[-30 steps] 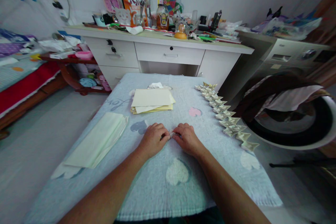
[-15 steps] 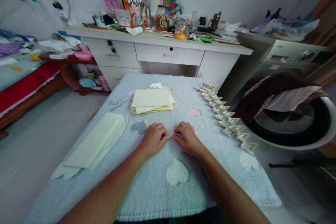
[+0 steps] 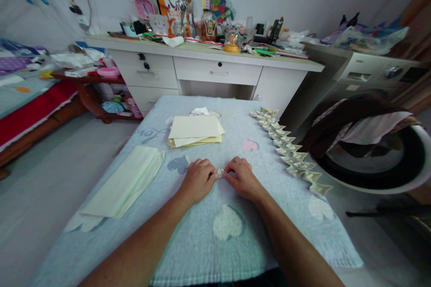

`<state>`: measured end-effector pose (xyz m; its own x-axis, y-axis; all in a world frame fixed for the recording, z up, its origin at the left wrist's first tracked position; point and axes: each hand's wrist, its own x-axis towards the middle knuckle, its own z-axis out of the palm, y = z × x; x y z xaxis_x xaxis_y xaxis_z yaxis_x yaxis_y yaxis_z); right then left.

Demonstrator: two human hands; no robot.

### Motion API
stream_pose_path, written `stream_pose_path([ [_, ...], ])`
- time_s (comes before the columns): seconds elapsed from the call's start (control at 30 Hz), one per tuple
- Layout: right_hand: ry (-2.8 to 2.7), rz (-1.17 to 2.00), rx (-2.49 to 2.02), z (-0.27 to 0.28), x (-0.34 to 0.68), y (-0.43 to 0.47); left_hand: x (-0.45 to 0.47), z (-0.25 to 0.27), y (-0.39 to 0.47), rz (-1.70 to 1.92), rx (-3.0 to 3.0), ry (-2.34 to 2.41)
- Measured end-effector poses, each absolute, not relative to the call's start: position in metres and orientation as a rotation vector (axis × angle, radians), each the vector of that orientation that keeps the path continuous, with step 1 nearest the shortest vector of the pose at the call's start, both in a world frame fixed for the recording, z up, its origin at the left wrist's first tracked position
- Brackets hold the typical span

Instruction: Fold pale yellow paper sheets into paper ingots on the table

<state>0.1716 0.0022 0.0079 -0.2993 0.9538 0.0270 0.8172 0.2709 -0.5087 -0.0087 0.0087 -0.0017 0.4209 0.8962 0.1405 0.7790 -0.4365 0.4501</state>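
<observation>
Between my two hands, low over the cloth-covered table (image 3: 188, 246), is a small piece of folded paper (image 3: 220, 172). My left hand (image 3: 201, 179) pinches its left end, and my right hand (image 3: 240, 177) pinches the right end. Most of the paper is hidden by my fingers, so its exact shape cannot be made out. Beyond my hands lies a stack of cream paper sheets (image 3: 193, 127). To the left rests a pile of long pale green paper (image 3: 124, 181). A row of folded paper boats (image 3: 286, 143) runs along the table's right side.
Crumpled white tissue (image 3: 200, 111) lies behind the paper stack. A white desk (image 3: 215, 65) crowded with small items stands against the wall. On the right is a washing machine (image 3: 340, 69) with its door open and clothes hanging out; a bed (image 3: 33, 112) is at far left.
My right hand has shifted slightly right, and a bit more of the folded paper shows between my fingers. Both hands keep their pinch. The view has tilted very slightly.
</observation>
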Motion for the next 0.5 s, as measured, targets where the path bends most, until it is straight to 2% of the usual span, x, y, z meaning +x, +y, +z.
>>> stream_pose_path([
  [0.5, -2.187, 0.407, -1.828, 0.0017, 0.1688, 0.005, -0.005, -0.0037, 0.0053, 0.509, 2.337, 1.65],
])
